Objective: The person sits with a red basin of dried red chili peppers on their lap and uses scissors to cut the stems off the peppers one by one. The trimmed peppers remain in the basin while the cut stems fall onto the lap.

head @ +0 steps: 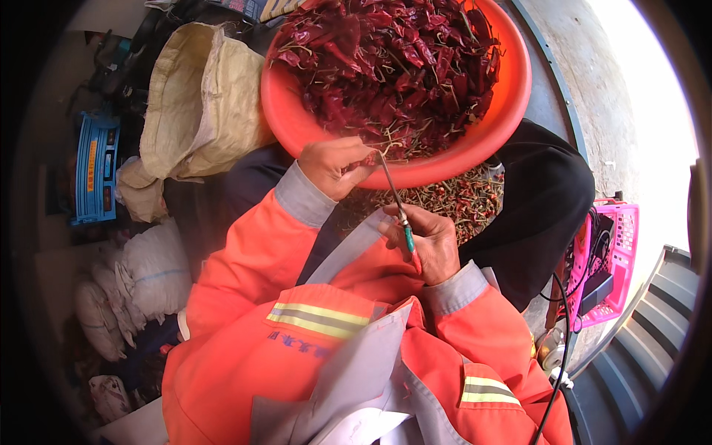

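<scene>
My left hand pinches a dried red chili pepper at the near rim of a red plastic basin. My right hand holds a pair of scissors with green and red on the handles. The blades point up and left, and their tips are at the pale stem by my left fingers. Whether the blades are apart cannot be told. Dried red chilies with thin stems heap the basin. Below it, between my legs, lies a pile of cut stems and chili bits.
A woven sack stands at the left of the basin, its mouth wide. Farther left are a blue plastic item and white bundled sacks. A pink plastic basket with black cables stands at the right. A black cable runs past my right sleeve.
</scene>
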